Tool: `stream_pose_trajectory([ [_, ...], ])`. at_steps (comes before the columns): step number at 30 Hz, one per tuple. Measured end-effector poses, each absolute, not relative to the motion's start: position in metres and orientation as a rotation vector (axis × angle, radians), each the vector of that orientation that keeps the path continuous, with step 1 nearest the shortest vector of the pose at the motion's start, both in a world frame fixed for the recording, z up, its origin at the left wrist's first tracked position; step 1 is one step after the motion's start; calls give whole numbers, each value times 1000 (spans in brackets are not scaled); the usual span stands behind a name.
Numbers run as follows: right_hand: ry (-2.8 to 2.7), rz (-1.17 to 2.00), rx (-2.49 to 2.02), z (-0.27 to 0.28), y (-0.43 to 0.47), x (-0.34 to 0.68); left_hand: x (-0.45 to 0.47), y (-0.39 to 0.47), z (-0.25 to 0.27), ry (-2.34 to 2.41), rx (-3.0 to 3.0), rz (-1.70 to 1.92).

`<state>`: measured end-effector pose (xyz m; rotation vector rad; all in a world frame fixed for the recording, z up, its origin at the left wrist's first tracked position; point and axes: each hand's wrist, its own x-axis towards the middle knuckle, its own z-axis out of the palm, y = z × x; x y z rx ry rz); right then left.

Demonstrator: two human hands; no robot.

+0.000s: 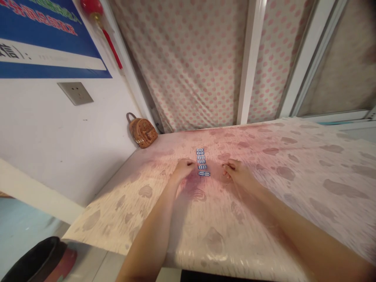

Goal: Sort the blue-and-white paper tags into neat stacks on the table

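- Over the middle of the worktop (190, 235), the left hand (185, 167) is low at the left side of the small blue-and-white pieces (201, 158), with thumb and forefinger drawn close together; whether they pinch anything, or touch the pieces, I cannot tell.
- Across from it, the right hand (235, 171) is apart from the pieces, on their right, fingers curled and thumb near the forefinger; I cannot tell whether something is pinched there.
- Between the two hands, the pieces lie in short rows forming a column that runs away from the person; the nearest group sits a little to the right of the rows beyond it.
- Around them spreads the worktop's pale, pinkish covering, glossy along the near edge and printed with brownish leaf-like and heart-like shapes.
- At the far left corner, a brown mini backpack (143, 132) leans by the white wall (38, 113).
- Behind the worktop hangs a pink-dotted curtain (188, 66), with a white upright frame bar (251, 62) in front.
- On the wall are a socket plate (75, 93), a blue poster (58, 70) and a red tasselled ornament (91, 7).
- Below, at lower left, stands a reddish bin (68, 259) with a black inside.
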<state>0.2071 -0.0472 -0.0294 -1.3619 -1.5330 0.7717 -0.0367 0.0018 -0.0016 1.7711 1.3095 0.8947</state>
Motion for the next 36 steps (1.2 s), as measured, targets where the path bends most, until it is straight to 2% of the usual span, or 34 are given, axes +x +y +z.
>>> stream_pose_trajectory([
  [5,-1548,780,-1374,-25,-50,205,-35,7,-7,1395,1806,957],
  [27,-1562,776,-1368,-25,-53,202,-36,3,-6,1511,1969,771],
  [36,-1542,814,-1358,-31,-52,198,-28,16,-17,1668,2280,751],
])
